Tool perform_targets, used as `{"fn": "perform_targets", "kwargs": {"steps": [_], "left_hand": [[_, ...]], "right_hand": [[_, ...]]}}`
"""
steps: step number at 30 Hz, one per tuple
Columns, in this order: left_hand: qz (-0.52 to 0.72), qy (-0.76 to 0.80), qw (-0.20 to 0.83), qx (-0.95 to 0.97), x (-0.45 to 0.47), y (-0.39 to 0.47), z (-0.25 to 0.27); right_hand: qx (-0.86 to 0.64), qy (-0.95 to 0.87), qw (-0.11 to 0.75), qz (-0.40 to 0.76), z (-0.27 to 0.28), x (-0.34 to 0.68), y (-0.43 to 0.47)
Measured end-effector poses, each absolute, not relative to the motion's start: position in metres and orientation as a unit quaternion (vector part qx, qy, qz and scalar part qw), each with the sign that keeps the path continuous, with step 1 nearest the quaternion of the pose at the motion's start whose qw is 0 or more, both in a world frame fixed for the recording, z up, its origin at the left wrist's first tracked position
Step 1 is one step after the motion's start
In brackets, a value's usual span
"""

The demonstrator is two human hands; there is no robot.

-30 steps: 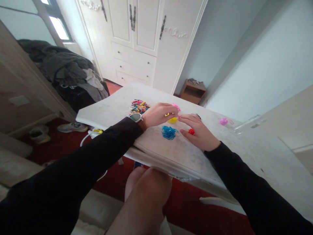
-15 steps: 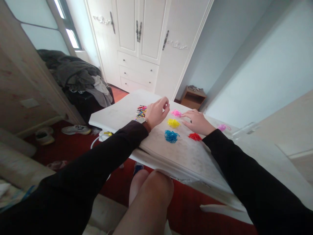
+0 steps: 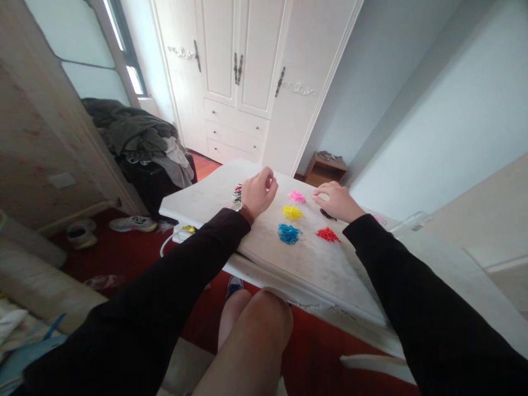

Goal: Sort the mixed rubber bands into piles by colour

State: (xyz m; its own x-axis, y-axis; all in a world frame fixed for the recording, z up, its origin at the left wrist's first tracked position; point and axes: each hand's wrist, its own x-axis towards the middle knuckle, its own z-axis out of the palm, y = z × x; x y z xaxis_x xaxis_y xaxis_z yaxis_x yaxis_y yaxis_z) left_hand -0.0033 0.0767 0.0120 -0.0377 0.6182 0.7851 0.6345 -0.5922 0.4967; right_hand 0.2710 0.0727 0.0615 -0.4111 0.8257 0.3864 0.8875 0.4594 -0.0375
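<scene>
My left hand (image 3: 259,192) is raised beside a multicoloured pile of what look like small rubber bands (image 3: 237,193), partly covering it. Its fingers curl in towards the thumb, and anything between them is too small to make out. Over a small black pile (image 3: 328,215), my right hand (image 3: 337,201) has thumb and forefinger pressed together; whatever they pinch does not show. Between the hands lie a pink pile (image 3: 296,196) and a yellow pile (image 3: 292,213). Nearer to me are a blue pile (image 3: 289,234) and a red pile (image 3: 329,235).
The piles lie on a white table (image 3: 313,264). A clear plastic container (image 3: 412,223) rests at its right, beyond my right sleeve. A white cable (image 3: 165,242) hangs by the left edge. Behind stand a white wardrobe (image 3: 259,71) and a small wooden cabinet (image 3: 325,169).
My right hand has moved right and away from the pink pile, its fingers closing into a pinch. My left hand has shifted slightly left. The black pile now shows.
</scene>
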Motion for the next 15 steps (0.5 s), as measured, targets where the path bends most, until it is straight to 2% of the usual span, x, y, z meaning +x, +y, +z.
{"fn": "perform_targets", "kwargs": {"steps": [5, 8, 11, 15], "left_hand": [[-0.647, -0.472, 0.025, -0.598, -0.023, 0.082, 0.015], [-0.645, -0.519, 0.001, -0.560, -0.047, 0.090, 0.019], [-0.591, -0.552, -0.040, -0.587, -0.076, 0.098, 0.018], [-0.497, -0.562, -0.074, -0.657, -0.095, 0.099, 0.010]], "right_hand": [[-0.524, -0.762, 0.367, -0.100, 0.034, 0.334, 0.055], [-0.557, -0.706, 0.431, -0.072, 0.020, 0.353, 0.049], [-0.556, -0.689, 0.462, -0.054, 0.017, 0.354, 0.047], [-0.529, -0.718, 0.449, -0.053, 0.019, 0.345, 0.047]]}}
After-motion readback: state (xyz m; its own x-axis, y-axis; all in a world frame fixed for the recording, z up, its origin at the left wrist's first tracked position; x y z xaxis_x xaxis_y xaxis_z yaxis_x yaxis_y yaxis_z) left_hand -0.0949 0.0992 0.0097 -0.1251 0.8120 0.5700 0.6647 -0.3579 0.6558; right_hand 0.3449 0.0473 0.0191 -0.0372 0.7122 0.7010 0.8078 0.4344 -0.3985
